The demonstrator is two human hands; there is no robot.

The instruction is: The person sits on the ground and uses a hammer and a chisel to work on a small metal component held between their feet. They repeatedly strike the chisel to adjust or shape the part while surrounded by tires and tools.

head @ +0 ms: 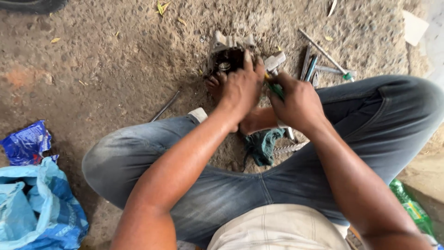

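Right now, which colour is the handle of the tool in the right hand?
Green, with a yellow tip; the head view shows the tool handle in the right hand.

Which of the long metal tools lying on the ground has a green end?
The long thin rod at upper right, running diagonally and ending in a green tip beside the person's knee. The shorter tools next to it and the lone rod on the left show none.

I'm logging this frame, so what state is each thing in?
Metal housing: on the ground, open side up.
Left hand: resting on the housing.
Right hand: closed on a green-handled tool.
Loose tools: lying on dirt.
Green rag: crumpled.
Blue bag: crumpled.
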